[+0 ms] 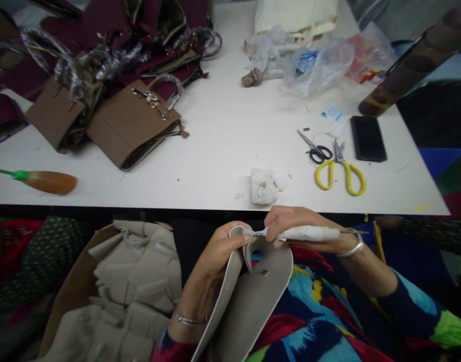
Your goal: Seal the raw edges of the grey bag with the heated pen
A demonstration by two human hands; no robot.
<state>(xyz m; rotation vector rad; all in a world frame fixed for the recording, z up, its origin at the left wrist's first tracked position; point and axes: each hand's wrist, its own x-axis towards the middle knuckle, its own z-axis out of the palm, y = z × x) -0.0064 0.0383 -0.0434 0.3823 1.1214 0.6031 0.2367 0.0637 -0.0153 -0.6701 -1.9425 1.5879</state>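
My left hand (pixel 226 245) pinches the upper edge of a grey-beige bag piece (pixel 266 296), which hangs folded down over my lap. A small metal stud shows on its inner face. In my right hand (pixel 291 221) is a thin tool with a white wrapped handle (pixel 309 233). Its metal tip meets the bag piece's edge beside my left thumb, and a thin rod sticks out of the handle's other end. Exactly what the tip touches is too small to tell. Just beyond my hands, a white wrapped block (pixel 263 186) sits at the table's front edge.
Yellow-handled scissors (pixel 339 171), black-handled scissors (pixel 316 151) and a black phone (pixel 368 138) lie at the right. Brown handbags (pixel 128 125) and maroon ones crowd the back left. An orange bottle (pixel 47 181) lies front left. A carton (pixel 70 281) of beige pieces stands below.
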